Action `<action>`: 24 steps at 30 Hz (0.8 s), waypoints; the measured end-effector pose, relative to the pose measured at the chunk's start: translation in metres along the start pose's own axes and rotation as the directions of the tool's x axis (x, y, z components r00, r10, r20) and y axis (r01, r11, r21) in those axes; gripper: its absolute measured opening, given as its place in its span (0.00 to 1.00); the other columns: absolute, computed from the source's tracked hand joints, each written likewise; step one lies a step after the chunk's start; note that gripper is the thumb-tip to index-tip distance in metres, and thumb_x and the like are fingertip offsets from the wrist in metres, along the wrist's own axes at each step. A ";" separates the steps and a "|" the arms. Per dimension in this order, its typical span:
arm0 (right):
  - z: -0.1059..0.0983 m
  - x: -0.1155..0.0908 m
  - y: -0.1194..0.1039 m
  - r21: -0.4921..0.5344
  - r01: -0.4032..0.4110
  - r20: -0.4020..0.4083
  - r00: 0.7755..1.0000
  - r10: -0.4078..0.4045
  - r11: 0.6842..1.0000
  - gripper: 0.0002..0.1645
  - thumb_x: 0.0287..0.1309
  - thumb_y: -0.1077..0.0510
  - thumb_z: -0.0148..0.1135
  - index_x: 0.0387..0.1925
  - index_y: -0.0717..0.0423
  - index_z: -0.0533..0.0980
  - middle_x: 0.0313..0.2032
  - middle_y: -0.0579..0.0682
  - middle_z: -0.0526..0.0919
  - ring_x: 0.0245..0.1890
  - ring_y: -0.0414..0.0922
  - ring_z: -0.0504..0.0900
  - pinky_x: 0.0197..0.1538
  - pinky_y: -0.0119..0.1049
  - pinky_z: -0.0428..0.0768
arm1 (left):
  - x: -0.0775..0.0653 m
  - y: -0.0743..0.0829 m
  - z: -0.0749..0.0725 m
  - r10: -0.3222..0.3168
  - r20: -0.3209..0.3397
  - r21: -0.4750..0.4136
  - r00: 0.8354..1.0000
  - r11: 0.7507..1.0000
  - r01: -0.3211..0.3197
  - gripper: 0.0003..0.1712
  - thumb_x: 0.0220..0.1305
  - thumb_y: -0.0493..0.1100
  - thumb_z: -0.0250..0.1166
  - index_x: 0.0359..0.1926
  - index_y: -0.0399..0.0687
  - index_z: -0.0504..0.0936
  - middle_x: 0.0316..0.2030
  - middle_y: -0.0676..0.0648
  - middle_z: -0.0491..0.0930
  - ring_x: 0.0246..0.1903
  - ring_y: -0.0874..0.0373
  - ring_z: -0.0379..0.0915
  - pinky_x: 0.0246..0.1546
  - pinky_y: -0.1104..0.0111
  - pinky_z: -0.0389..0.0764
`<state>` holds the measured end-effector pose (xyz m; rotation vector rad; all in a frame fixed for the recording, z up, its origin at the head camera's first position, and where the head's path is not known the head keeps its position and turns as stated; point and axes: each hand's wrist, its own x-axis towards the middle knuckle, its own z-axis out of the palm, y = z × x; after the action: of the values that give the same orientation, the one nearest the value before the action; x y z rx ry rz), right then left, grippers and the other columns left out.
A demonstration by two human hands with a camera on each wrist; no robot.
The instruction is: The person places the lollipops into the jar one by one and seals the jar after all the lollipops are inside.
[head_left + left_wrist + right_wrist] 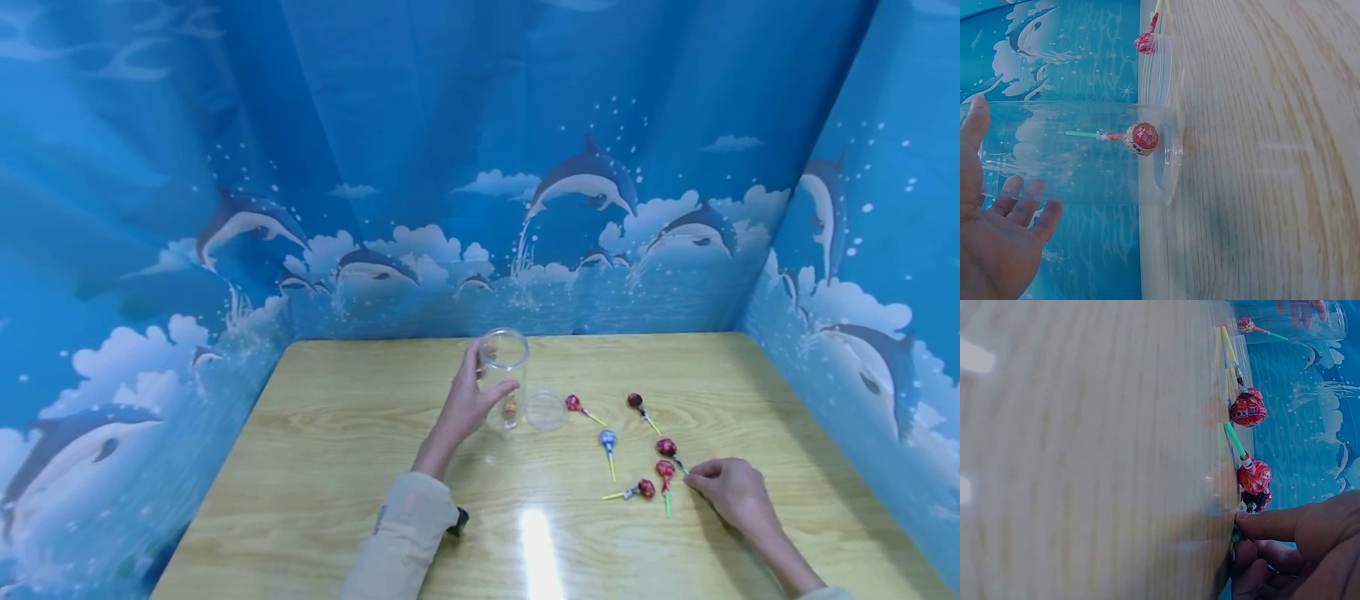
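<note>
While your left hand [465, 405] has its fingers curled round the clear jar [514, 372], smooth and perhaps slippery, one dark-red lollipop [666, 447] is farther right at the surface [337, 433], probably light and hard-headed; your right hand [735, 496] pinches its green stick [681, 467], a suitable hold.

The right hand [735, 496] hid the tip of a green stick [679, 466] from me; the right sleeve [825, 593] and desk [300, 500] were cut off below; the blue lollipop's [607, 438] print was too small to read.
</note>
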<state>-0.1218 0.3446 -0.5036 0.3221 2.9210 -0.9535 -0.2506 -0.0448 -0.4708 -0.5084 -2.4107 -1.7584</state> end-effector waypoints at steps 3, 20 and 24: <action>0.000 -0.002 -0.001 0.003 -0.012 0.006 1.000 0.012 1.000 0.12 0.62 0.58 0.69 0.39 0.66 0.85 0.35 0.61 0.88 0.26 0.44 0.77 0.31 0.39 0.76 | 0.000 0.000 0.001 -0.004 0.004 0.004 1.000 1.000 0.004 0.53 0.62 0.45 0.76 0.79 0.48 0.54 0.69 0.37 0.69 0.69 0.39 0.66 0.70 0.47 0.69; -0.021 -0.007 -0.015 0.147 0.022 -0.175 0.985 0.004 0.989 0.22 0.70 0.54 0.62 0.50 0.71 0.82 0.33 0.58 0.88 0.23 0.44 0.80 0.20 0.34 0.75 | -0.001 0.001 0.000 -0.010 0.006 0.014 1.000 1.000 0.010 0.53 0.63 0.44 0.76 0.80 0.48 0.53 0.71 0.37 0.67 0.71 0.40 0.64 0.70 0.48 0.69; -0.027 -0.006 -0.023 0.190 0.069 -0.255 0.967 -0.019 0.979 0.22 0.71 0.52 0.64 0.50 0.70 0.82 0.30 0.56 0.88 0.22 0.43 0.81 0.15 0.35 0.70 | -0.001 0.000 0.000 -0.009 0.004 0.019 1.000 1.000 0.009 0.53 0.63 0.44 0.76 0.80 0.48 0.52 0.71 0.37 0.67 0.71 0.40 0.64 0.70 0.47 0.69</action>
<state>-0.1202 0.3416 -0.4679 0.4180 3.0734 -1.3054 -0.2500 -0.0445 -0.4710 -0.5006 -2.4338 -1.7378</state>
